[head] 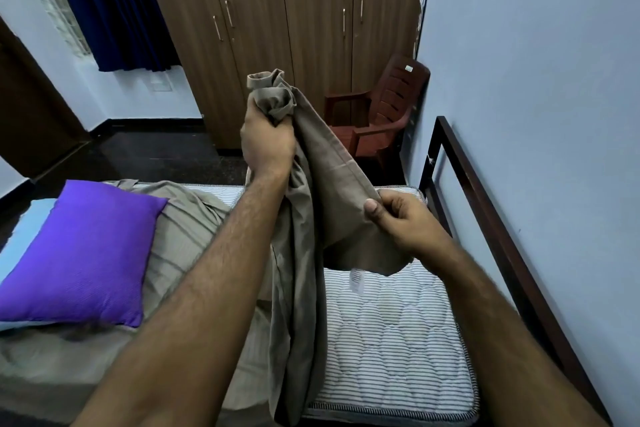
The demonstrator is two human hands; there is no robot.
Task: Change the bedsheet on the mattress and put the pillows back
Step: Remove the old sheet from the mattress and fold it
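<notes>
A grey-brown bedsheet (325, 184) hangs lifted off the bed, bunched at its top. My left hand (265, 140) is shut on that bunched top, raised above the mattress. Lower and to the right, my right hand (403, 222) pinches an edge of the same sheet. The rest of the sheet lies crumpled over the left half of the bed. The striped mattress (391, 340) is bare on the right side. A purple pillow (83, 253) lies on the left, partly on the sheet, with a light blue pillow (24, 229) under it.
A dark bed frame (485, 204) runs along the pale wall on the right. A brown plastic chair (384, 107) stands beyond the bed beside a wooden wardrobe (287, 17). A dark blue curtain (107, 3) hangs at the back left over dark floor.
</notes>
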